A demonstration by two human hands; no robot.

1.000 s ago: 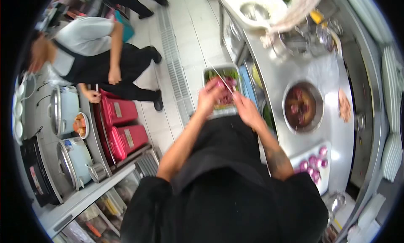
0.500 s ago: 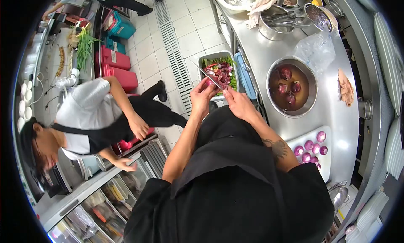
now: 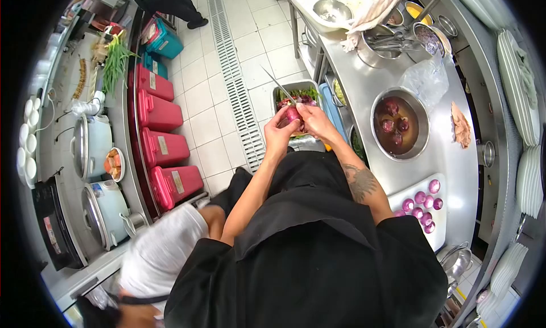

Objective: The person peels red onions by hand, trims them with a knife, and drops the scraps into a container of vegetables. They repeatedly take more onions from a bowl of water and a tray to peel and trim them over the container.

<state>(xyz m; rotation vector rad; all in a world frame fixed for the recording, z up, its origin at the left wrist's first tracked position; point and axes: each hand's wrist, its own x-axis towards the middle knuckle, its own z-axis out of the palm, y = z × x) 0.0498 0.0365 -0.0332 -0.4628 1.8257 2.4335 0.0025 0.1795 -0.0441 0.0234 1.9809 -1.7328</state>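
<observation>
Over a bin of peelings [image 3: 312,92], my left hand [image 3: 279,132] is closed round a red onion [image 3: 292,113]. My right hand [image 3: 316,123] grips a knife [image 3: 278,84], whose blade points up and to the left past the onion. The right fingers and thumb also touch the onion's side. The knife's handle is hidden in my hand. On the steel counter [image 3: 355,81] to my right, a metal bowl [image 3: 418,149] holds several red onions in brownish water. Several peeled red onions [image 3: 426,200] lie on a white tray [image 3: 398,199] nearer my body.
A co-worker in a white shirt [image 3: 165,243] is close at my left, and another person's dark trousers [image 3: 165,8] show at the far left. Red lidded bins [image 3: 163,146] stand under the left counter. A clear plastic bag [image 3: 424,81] lies beside the bowl.
The co-worker at my left has moved back toward the lower edge, uncovering rice cookers and red bins. The knife blade has become steeper, and my hands have drawn closer together round the onion.
</observation>
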